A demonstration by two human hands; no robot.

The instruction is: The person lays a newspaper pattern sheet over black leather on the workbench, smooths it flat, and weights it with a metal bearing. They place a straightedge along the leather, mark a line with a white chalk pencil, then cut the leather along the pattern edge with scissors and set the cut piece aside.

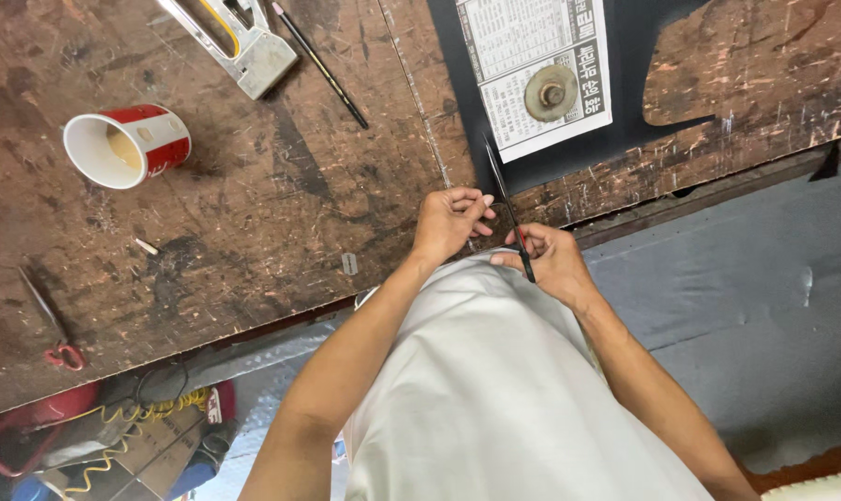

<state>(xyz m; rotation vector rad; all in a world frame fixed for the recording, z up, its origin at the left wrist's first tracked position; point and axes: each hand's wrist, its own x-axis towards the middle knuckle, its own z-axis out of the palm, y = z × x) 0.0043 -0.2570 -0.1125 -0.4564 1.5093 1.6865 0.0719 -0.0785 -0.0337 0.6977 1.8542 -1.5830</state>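
My right hand (552, 260) grips a thin, long black blade-like tool (506, 206) whose tip points up onto a black sheet (636, 56) lying on the worn wooden workbench (281, 186). My left hand (450, 221) rests at the bench's near edge, fingers curled, fingertips close to the tool and the sheet's lower edge. Whether the left hand pinches anything is not clear. A printed paper (532, 70) lies on the black sheet, weighed down by a round metal disc (550, 93).
A red and white paper cup (128, 144) lies tilted at the left. A metal staple gun (230, 37) and a black pencil (320, 65) lie at the top. Red-handled scissors (54, 329) sit at the left edge. Cables and boxes clutter the floor at lower left.
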